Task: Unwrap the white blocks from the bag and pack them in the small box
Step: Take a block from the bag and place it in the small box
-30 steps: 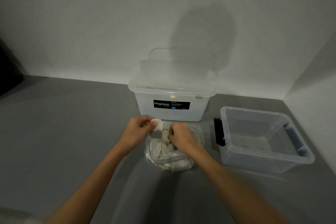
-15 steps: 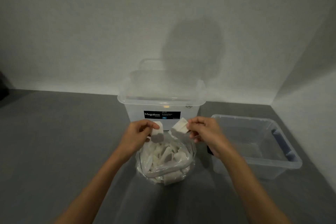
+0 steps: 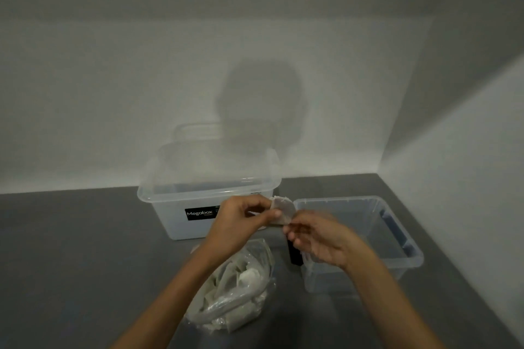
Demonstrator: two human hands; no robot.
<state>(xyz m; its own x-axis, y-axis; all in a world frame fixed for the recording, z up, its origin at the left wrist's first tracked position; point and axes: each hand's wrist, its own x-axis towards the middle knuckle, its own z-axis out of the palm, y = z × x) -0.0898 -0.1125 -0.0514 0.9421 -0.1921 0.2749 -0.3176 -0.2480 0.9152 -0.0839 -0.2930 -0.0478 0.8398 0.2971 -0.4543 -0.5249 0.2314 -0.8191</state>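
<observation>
Head view: both hands are raised above the grey table (image 3: 71, 249), meeting between the two boxes. The left hand (image 3: 241, 224) has its grip closed on a wrapped white block (image 3: 282, 211), pinched between thumb and fingers. The right hand (image 3: 317, 238) is blurred; its fingertips touch the block's lower right edge, but whether that grip has closed on the wrapping cannot be told. Below the hands, the clear bag (image 3: 235, 289) lies on the table, holding more white blocks. The small box (image 3: 397, 235) stands open just right of the bag. The large Megabox bin (image 3: 175, 207), lid on, stands behind the hands.
</observation>
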